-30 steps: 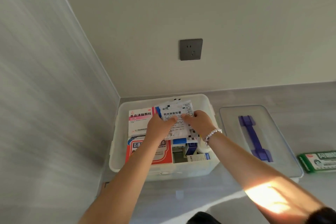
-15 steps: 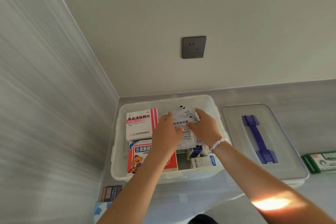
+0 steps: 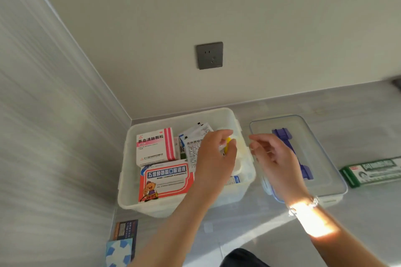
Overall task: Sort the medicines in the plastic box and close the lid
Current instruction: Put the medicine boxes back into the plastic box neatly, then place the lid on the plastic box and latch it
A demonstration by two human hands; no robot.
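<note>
The translucent plastic box (image 3: 130, 182) stands open in the corner of the grey counter. It holds a pink-and-white medicine carton (image 3: 155, 146), a red-and-white carton with a cartoon figure (image 3: 165, 180) and white sachets (image 3: 195, 138) lying at the back. My left hand (image 3: 213, 158) is over the box's right half, with its fingers curled on a small yellow item (image 3: 228, 145). My right hand (image 3: 275, 158) hovers just outside the box's right wall, fingers apart and empty. The clear lid (image 3: 321, 136) with a blue handle (image 3: 282, 134) lies flat to the right.
A green medicine carton (image 3: 373, 171) lies on the counter right of the lid. A blue-patterned pack (image 3: 119, 251) and a dark card (image 3: 127, 228) sit near the front left. Walls close off the left and back, where a grey socket (image 3: 209, 55) is mounted.
Both hands have let go of the sachets, which now lie in the box. My right hand has moved out to the right of the box, and my left hand has shifted right inside it.
</note>
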